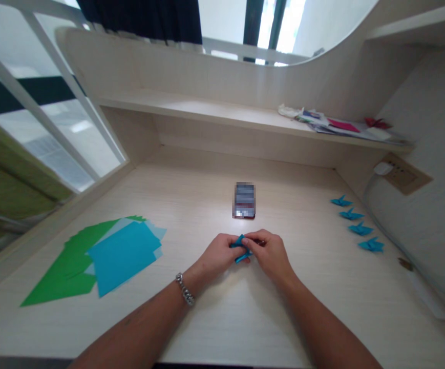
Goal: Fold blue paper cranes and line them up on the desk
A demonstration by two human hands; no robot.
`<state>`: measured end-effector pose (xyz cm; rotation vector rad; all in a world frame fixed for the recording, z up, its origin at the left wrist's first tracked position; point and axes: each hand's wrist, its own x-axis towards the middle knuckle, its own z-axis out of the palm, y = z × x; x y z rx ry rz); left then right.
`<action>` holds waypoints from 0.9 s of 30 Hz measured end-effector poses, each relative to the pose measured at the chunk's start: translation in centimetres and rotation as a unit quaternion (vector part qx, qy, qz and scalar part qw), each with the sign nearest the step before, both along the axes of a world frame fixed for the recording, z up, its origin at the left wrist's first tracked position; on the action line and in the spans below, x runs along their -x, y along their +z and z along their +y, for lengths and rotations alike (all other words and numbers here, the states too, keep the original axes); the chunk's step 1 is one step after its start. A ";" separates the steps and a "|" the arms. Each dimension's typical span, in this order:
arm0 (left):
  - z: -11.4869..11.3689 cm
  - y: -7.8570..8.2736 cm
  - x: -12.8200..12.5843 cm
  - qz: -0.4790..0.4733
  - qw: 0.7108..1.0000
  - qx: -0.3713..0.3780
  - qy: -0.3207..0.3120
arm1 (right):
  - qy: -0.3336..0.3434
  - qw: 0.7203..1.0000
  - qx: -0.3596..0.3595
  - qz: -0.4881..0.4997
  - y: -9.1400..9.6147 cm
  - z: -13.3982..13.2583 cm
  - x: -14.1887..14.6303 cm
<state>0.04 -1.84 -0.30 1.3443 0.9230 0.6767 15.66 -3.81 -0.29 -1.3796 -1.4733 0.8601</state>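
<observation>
Between my two hands, over the middle of the desk, is a small piece of folded blue paper [241, 259]. My left hand [225, 251] is closed on it from the left, with a chain bracelet on the wrist. The fingers of my right hand [267, 249] pinch the same paper from the right. My fingers cover much of it, so its full shape is hidden. Just beyond my hands lies a phone-like dark object [244, 200], its surface blurred.
Blue paper sheets [128, 253] overlap green sheets [59, 274] at the left. Several folded blue paper cranes [371, 245] stand in a row at the right, beside a grey cable [383, 225]. A shelf [207, 110] holding papers [341, 125] spans the back, below a mirror [226, 25].
</observation>
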 end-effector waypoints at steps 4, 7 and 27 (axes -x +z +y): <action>-0.1 -0.1 0.1 0.007 1.000 -0.008 -0.013 | -0.008 1.000 -0.018 -0.019 0.1 -0.1 0.1; -0.1 -0.1 0.0 0.011 1.000 -0.011 -0.017 | -0.006 1.000 -0.023 -0.017 0.1 -0.1 0.1; 0.0 -0.4 0.2 0.025 1.000 -0.012 -0.010 | -0.028 0.997 -0.063 -0.017 0.6 0.0 0.1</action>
